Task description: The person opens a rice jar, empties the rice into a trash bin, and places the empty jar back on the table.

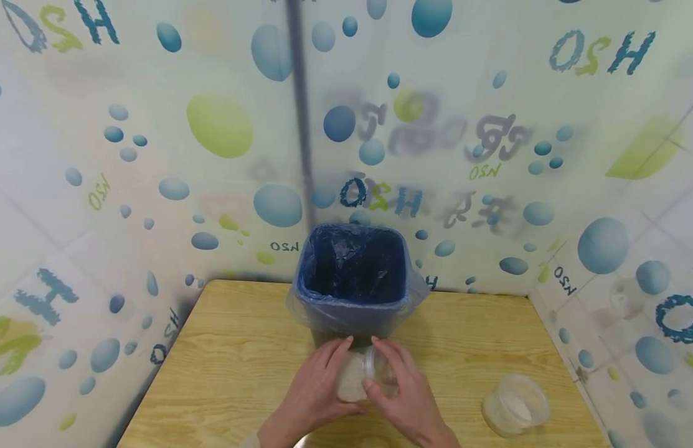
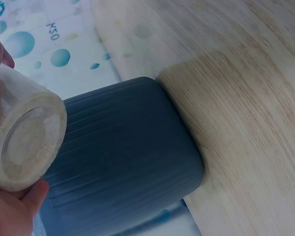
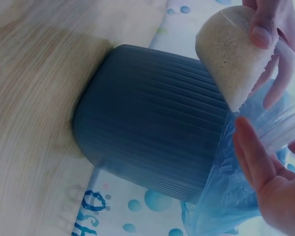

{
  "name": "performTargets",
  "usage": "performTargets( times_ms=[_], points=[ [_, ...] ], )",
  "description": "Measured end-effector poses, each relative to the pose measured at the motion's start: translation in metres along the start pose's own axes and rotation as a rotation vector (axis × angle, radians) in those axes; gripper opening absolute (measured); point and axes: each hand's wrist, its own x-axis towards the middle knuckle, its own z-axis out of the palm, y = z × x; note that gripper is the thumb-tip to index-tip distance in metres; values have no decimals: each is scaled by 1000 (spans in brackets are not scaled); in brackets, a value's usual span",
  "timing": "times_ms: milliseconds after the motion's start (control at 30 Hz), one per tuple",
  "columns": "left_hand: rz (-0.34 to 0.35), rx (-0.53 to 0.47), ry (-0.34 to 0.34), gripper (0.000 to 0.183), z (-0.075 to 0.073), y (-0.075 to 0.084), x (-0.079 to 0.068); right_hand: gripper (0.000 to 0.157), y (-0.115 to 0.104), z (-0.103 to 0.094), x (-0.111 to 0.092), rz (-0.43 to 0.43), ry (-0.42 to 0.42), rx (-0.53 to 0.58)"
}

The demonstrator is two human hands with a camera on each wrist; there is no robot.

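Low in the head view, my left hand [image 1: 315,382] grips a clear plastic jar [image 1: 352,376] partly filled with white rice-like grains. The jar lies tilted on its side, its grains [image 3: 231,54] sloping in the right wrist view. The left wrist view shows its round base [image 2: 27,142] beside my left thumb. My right hand [image 1: 410,392] curls round the clear end with the ridged rim [image 1: 370,364]; whether a lid or second container is fitted there, I cannot tell. Both hands are in front of a dark bin [image 3: 147,118] lined with a blue bag [image 1: 352,298].
A second clear tub [image 1: 514,407], with something whitish inside, stands at the right of the wooden table [image 1: 228,354]. The bin's open top [image 1: 357,261] faces up near the back edge. Patterned curtains [image 1: 223,186] enclose the back and sides.
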Motion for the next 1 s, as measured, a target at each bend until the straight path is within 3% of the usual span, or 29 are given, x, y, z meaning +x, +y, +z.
performTargets(
  times_ms=[233, 500, 667, 800, 1000],
  points=[
    [8, 6, -1, 122, 0, 3, 3, 63, 1, 1, -1, 23, -11, 19],
    [39, 66, 69, 103, 5, 5, 4, 62, 1, 2, 0, 23, -32, 113],
    [52, 71, 99, 98, 7, 5, 6, 62, -1, -4, 6, 2, -50, 8],
    [51, 74, 102, 96, 6, 5, 7, 60, -4, -9, 11, 68, -52, -77],
    [57, 85, 116, 99, 5, 4, 10, 57, -9, -12, 16, 144, -32, -98]
  ],
)
